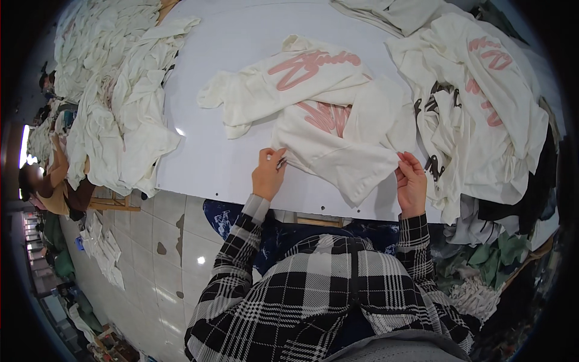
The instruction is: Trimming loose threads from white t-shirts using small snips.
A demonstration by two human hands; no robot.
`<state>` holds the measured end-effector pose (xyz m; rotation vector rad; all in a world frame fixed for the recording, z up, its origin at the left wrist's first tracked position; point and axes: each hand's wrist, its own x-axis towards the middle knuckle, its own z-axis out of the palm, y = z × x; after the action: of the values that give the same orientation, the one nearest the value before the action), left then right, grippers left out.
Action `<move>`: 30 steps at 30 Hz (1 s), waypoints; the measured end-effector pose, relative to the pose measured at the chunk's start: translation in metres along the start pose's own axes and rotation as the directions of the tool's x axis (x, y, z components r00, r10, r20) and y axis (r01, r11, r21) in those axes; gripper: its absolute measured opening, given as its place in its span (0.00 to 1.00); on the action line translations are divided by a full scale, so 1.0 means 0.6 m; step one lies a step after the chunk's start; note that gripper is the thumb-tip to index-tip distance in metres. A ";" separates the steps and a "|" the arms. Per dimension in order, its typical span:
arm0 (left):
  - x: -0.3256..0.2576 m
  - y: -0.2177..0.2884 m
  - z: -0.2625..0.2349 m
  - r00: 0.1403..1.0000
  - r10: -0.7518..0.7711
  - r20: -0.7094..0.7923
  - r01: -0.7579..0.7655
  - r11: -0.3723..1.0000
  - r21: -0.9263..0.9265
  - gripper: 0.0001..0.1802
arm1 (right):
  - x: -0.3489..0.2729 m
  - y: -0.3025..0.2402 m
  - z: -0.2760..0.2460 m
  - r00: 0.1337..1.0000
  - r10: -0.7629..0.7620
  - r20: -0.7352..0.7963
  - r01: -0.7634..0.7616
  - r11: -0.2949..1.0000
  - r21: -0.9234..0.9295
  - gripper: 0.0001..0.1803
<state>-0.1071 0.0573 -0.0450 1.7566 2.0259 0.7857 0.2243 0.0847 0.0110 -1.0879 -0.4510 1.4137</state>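
Note:
A cream-white sweatshirt (313, 151) with pink script lettering lies crumpled and partly folded over itself on the white table. My left hand (269, 174) is closed at its near left edge, pinching the cloth. Something small and dark shows by those fingertips; I cannot make out what it is. Between thumb and fingers, my right hand (412, 181) pinches the right end of a spread fabric panel. That panel stretches between both hands, and its lowest corner hangs towards the table's near edge. Folds hide part of the lettering.
White garments are heaped on the left (120, 102). More pink-lettered white garments (494, 108) lie at the right, with dark clips or tools (434, 166) among them. A person (57, 178) sits far left. Green cloth (497, 259) lies below right; the tabletop (211, 163) ends just before me.

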 end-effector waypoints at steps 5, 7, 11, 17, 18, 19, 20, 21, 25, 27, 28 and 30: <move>0.015 -0.029 0.010 0.993 0.115 0.002 -0.114 0.987 -0.111 0.07 | 0.033 0.004 -0.025 0.996 -0.037 -0.079 0.035 0.999 -0.032 0.14; 0.018 -0.018 -0.006 0.991 0.133 -0.014 -0.132 0.958 -0.256 0.04 | 0.044 -0.006 -0.028 0.990 -0.081 -0.112 0.079 0.997 -0.022 0.13; 0.012 0.006 -0.060 0.987 0.161 0.006 -0.141 0.879 -0.455 0.04 | 0.049 -0.037 -0.015 0.989 -0.133 -0.066 0.131 0.991 -0.035 0.12; 0.010 -0.002 -0.058 0.998 0.039 -0.050 -0.052 0.955 -0.293 0.04 | 0.013 0.005 -0.020 0.999 -0.028 -0.017 0.025 0.990 -0.139 0.12; 0.005 0.016 -0.051 0.999 0.021 -0.032 -0.030 0.955 -0.296 0.07 | 0.008 0.012 -0.025 0.999 -0.022 -0.039 0.015 0.988 -0.152 0.12; -0.001 0.039 -0.045 1.000 0.005 -0.013 -0.008 0.954 -0.299 0.09 | -0.005 0.019 -0.021 0.997 -0.023 -0.075 0.011 0.988 -0.151 0.12; -0.009 0.068 -0.036 0.997 0.055 0.062 -0.031 0.942 -0.334 0.14 | -0.020 0.026 -0.016 0.998 0.017 -0.067 -0.027 0.989 -0.145 0.12; -0.020 0.105 -0.030 0.985 0.109 0.132 -0.053 0.928 -0.368 0.19 | -0.039 0.034 -0.006 0.997 0.056 -0.055 -0.063 0.988 -0.138 0.12; -0.066 0.187 0.007 0.950 0.167 0.265 0.084 0.681 -0.728 0.32 | -0.123 0.052 0.075 0.941 0.243 0.235 -0.190 0.956 -0.225 0.10; -0.072 0.165 0.014 0.914 0.176 0.365 0.149 0.691 -0.707 0.21 | -0.124 0.041 0.092 0.938 0.186 0.293 -0.131 0.972 -0.196 0.10; -0.068 0.161 0.007 0.921 0.196 0.338 0.109 0.702 -0.704 0.17 | -0.109 0.033 0.088 0.942 0.176 0.285 -0.130 0.976 -0.173 0.09; -0.055 0.167 -0.037 0.935 0.091 0.343 0.246 0.531 -0.811 0.09 | -0.077 0.028 0.072 0.968 0.128 0.215 -0.106 0.988 -0.113 0.11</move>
<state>-0.0356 0.0290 0.0303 1.0816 1.1118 1.0869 0.1717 0.0531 0.0339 -1.0554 -0.6329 1.6408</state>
